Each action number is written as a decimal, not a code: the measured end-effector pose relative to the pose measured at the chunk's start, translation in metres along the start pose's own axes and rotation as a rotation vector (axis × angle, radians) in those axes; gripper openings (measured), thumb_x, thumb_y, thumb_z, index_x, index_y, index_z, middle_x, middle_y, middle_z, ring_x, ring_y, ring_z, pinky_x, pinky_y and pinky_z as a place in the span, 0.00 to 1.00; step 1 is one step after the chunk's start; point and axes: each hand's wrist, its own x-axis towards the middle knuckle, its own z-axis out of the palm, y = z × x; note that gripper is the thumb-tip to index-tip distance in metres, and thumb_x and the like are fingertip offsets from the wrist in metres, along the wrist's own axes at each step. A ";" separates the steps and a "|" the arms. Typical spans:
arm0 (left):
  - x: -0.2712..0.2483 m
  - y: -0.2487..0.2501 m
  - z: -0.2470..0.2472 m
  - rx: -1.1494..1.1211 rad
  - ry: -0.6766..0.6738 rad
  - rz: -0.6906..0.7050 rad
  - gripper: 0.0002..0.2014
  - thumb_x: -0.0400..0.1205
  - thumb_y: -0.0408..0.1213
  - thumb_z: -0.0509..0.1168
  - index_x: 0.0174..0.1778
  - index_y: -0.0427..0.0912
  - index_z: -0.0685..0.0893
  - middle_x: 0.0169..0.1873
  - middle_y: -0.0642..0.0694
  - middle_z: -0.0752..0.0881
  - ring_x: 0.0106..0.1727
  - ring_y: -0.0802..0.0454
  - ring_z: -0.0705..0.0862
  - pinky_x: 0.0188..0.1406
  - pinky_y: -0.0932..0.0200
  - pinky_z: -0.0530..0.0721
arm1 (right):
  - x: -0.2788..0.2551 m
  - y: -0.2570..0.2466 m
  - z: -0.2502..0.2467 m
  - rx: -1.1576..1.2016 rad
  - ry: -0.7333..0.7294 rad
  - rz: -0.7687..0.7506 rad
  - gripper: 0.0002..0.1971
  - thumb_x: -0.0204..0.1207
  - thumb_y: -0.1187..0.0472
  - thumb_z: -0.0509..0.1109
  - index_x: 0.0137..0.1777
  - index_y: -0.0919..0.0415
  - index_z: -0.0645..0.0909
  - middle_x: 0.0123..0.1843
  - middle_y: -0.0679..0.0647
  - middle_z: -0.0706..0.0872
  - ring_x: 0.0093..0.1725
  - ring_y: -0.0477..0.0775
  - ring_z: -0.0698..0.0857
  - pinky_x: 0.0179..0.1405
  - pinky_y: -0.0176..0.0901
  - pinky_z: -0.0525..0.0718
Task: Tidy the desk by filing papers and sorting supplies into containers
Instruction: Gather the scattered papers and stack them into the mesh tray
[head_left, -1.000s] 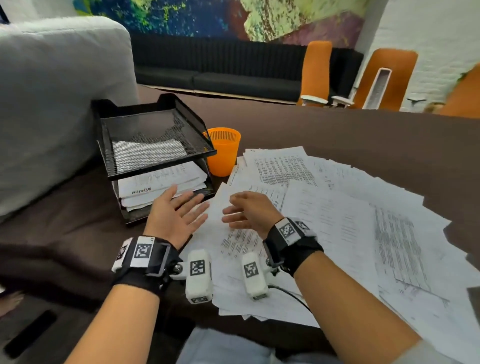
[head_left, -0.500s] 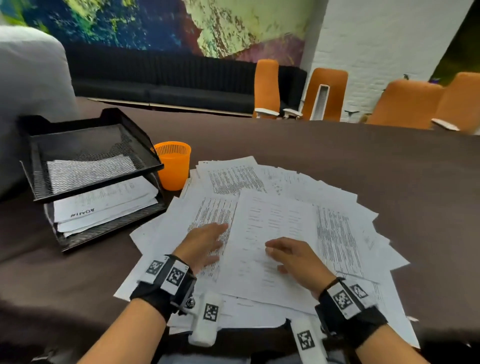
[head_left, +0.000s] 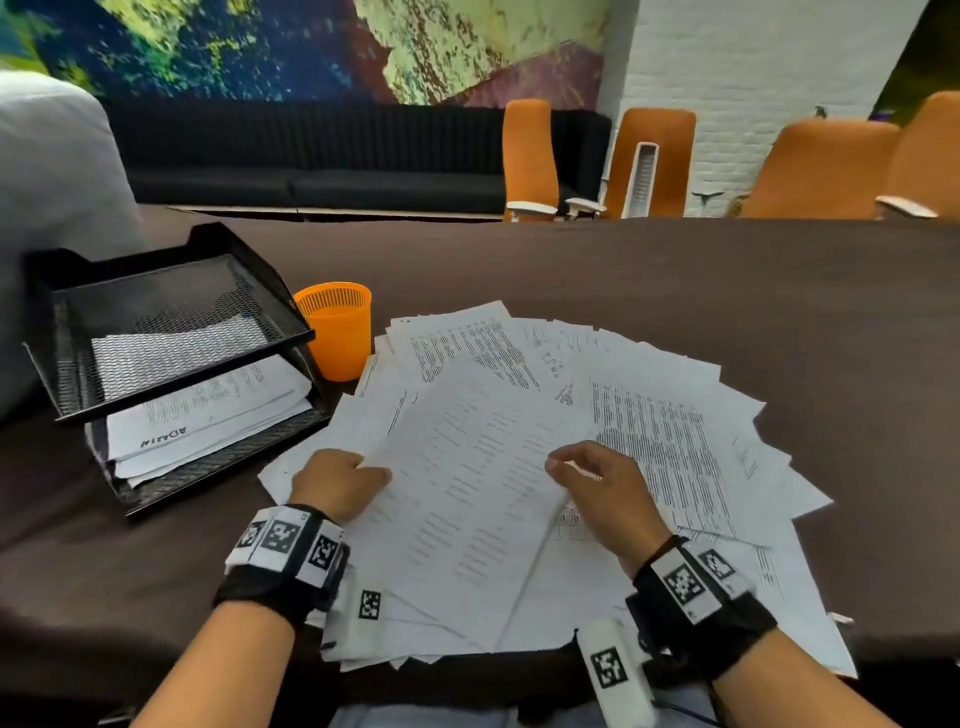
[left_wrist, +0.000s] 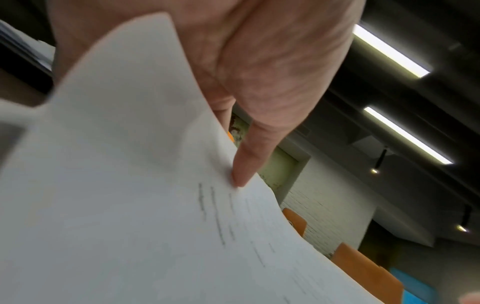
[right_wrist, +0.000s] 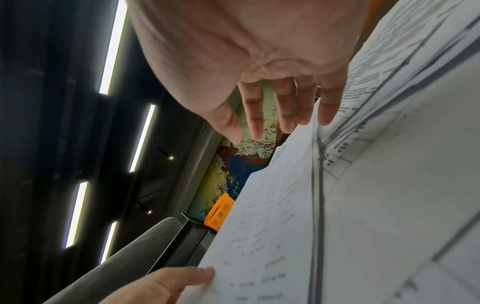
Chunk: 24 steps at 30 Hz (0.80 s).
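Your left hand (head_left: 337, 483) pinches the top sheet (head_left: 467, 499) at its 9 o'clock edge; your right hand (head_left: 602, 488) hangs slack at 3 o'clock, gripping nothing. The sheet lies on the pile (head_left: 675, 431) mid-bench, the tray (head_left: 171, 358) at 10 o'clock. One-sided lifting could crease it or drag neighbours along.

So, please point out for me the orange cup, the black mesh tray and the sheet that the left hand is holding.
orange cup (head_left: 340, 340), head view, on its front wall.
black mesh tray (head_left: 171, 301), head view, on the mesh floor of its upper tier.
sheet (head_left: 467, 499), head view, on the middle of the printed page.
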 end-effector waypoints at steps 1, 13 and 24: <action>0.001 -0.003 -0.003 0.019 0.000 -0.014 0.14 0.74 0.45 0.72 0.32 0.35 0.86 0.39 0.37 0.88 0.48 0.37 0.87 0.43 0.52 0.82 | 0.000 0.000 0.002 0.003 0.003 0.015 0.01 0.77 0.57 0.75 0.45 0.53 0.88 0.59 0.47 0.87 0.67 0.46 0.78 0.61 0.43 0.71; -0.004 -0.008 0.001 -0.068 0.088 0.009 0.26 0.77 0.40 0.75 0.70 0.42 0.77 0.65 0.41 0.82 0.66 0.41 0.80 0.59 0.54 0.78 | -0.001 -0.003 0.013 0.068 -0.159 0.101 0.19 0.78 0.56 0.74 0.67 0.46 0.79 0.65 0.45 0.80 0.66 0.46 0.79 0.59 0.41 0.76; 0.005 -0.015 -0.037 -0.114 -0.132 -0.032 0.05 0.81 0.38 0.70 0.50 0.43 0.87 0.47 0.44 0.92 0.48 0.43 0.91 0.58 0.43 0.87 | 0.003 0.005 0.018 0.373 -0.078 0.211 0.41 0.76 0.68 0.76 0.82 0.44 0.59 0.82 0.57 0.64 0.64 0.61 0.85 0.52 0.48 0.88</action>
